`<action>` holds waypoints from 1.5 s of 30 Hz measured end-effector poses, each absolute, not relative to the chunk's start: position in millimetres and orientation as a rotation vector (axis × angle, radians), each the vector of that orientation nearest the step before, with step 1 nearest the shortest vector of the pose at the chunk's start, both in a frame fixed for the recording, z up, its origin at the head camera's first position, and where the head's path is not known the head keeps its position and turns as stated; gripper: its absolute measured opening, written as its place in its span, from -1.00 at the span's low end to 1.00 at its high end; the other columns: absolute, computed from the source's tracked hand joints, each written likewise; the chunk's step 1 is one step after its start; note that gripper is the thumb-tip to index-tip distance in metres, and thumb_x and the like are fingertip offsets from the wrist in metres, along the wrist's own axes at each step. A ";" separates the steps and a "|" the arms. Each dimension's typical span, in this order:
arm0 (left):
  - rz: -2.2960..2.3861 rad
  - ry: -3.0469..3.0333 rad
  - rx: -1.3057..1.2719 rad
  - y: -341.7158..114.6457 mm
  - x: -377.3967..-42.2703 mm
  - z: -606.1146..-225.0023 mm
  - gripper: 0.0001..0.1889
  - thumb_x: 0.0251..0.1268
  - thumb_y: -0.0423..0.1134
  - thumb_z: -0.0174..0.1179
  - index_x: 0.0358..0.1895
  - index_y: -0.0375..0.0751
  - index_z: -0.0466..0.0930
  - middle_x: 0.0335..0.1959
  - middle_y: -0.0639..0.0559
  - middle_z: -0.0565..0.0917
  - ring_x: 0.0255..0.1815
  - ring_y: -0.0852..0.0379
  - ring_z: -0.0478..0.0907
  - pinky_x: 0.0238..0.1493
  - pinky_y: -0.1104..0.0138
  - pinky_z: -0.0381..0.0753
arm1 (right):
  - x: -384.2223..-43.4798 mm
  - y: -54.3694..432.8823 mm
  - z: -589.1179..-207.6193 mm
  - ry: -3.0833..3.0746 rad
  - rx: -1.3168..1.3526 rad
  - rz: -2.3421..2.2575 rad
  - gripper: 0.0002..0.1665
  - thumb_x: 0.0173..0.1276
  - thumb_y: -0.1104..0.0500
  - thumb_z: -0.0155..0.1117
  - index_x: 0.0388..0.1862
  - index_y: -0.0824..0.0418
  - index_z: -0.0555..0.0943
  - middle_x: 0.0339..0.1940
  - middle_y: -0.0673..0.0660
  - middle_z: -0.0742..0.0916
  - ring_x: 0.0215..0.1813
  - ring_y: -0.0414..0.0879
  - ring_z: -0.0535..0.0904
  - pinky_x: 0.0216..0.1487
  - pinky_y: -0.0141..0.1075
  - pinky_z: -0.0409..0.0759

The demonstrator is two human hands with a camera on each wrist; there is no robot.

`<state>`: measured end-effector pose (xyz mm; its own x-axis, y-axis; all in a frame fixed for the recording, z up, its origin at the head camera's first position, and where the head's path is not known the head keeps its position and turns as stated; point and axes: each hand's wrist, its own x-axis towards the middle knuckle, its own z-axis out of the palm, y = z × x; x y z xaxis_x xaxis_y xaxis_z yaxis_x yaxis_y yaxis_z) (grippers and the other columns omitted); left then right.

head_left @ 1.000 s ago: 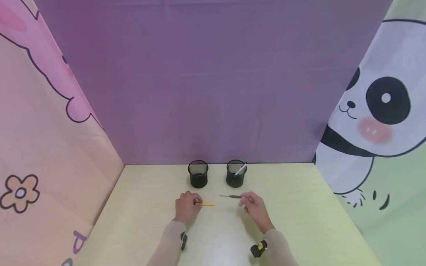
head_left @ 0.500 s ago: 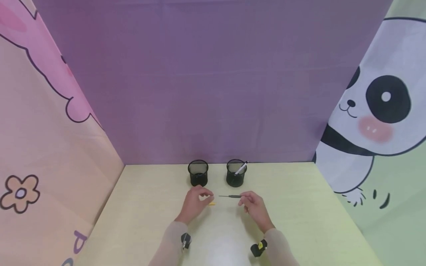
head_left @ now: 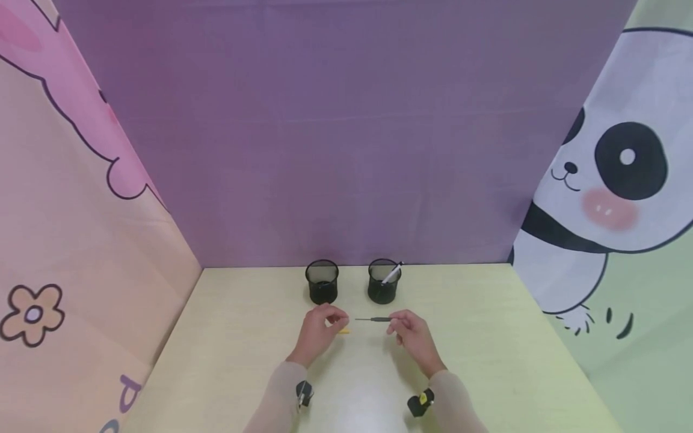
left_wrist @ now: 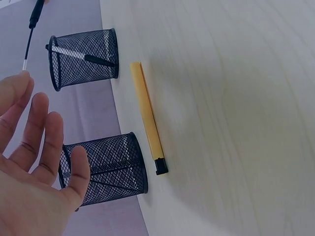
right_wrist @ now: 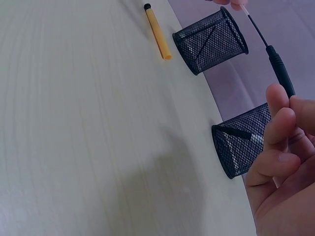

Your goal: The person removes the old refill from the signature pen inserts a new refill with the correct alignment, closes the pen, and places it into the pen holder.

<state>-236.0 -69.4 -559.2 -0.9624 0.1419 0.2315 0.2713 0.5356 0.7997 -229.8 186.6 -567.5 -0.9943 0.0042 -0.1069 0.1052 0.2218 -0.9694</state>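
My right hand [head_left: 415, 338] pinches the dark handle of a slim screwdriver [right_wrist: 280, 69], held level above the table with its thin shaft pointing left. At the shaft's end is a clear, narrow tip cover [right_wrist: 244, 10]. My left hand [head_left: 316, 334] pinches that cover between thumb and forefinger, its other fingers spread loosely, as the left wrist view shows. Below the left hand, a yellow stick-shaped tool [left_wrist: 147, 110] with a black end lies on the table; in the head view the hand hides most of it.
Two black mesh pen cups stand at the back of the pale table [head_left: 243, 337]: the left cup [head_left: 323, 291] and the right cup [head_left: 382, 293], which holds a white-and-black pen [head_left: 392, 273]. A purple cloth [head_left: 346, 150] hangs behind them.
My left hand has moved right, from the black end of the yellow tool to the screwdriver's tip, and stays there. My right hand and the screwdriver have hardly moved.
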 end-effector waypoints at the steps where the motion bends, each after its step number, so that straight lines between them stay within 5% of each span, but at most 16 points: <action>1: -1.406 -2.621 -0.365 -69.7 -236.0 -559.3 -0.96 0.35 -0.19 0.37 -0.21 0.06 0.78 -0.33 0.25 0.69 -0.27 0.26 0.52 -0.16 0.37 0.48 | -229.6 186.6 -567.3 2.394 0.109 -1.906 -0.79 0.52 0.27 0.17 0.04 0.34 0.60 -0.37 0.07 0.75 -0.47 -0.12 0.49 -0.41 -0.35 0.49; 31: -1.526 -2.552 -0.269 -91.5 -235.4 -561.6 -0.94 0.30 -0.23 0.41 -0.21 0.00 0.81 -0.34 0.24 0.68 -0.21 0.22 0.55 -0.12 0.39 0.53 | -228.7 191.5 -566.6 2.449 0.177 -1.893 -0.79 0.50 0.28 0.19 0.04 0.32 0.60 -0.37 0.07 0.75 -0.45 -0.09 0.49 -0.39 -0.35 0.48; 45: -1.523 -2.526 -0.277 -99.9 -235.1 -565.0 -0.93 0.29 -0.22 0.40 -0.21 -0.05 0.79 -0.29 0.26 0.72 -0.23 0.28 0.58 -0.06 0.24 0.57 | -230.4 192.0 -569.4 2.430 0.186 -1.905 -0.77 0.52 0.29 0.17 0.07 0.36 0.58 -0.37 0.07 0.75 -0.45 -0.10 0.49 -0.40 -0.35 0.47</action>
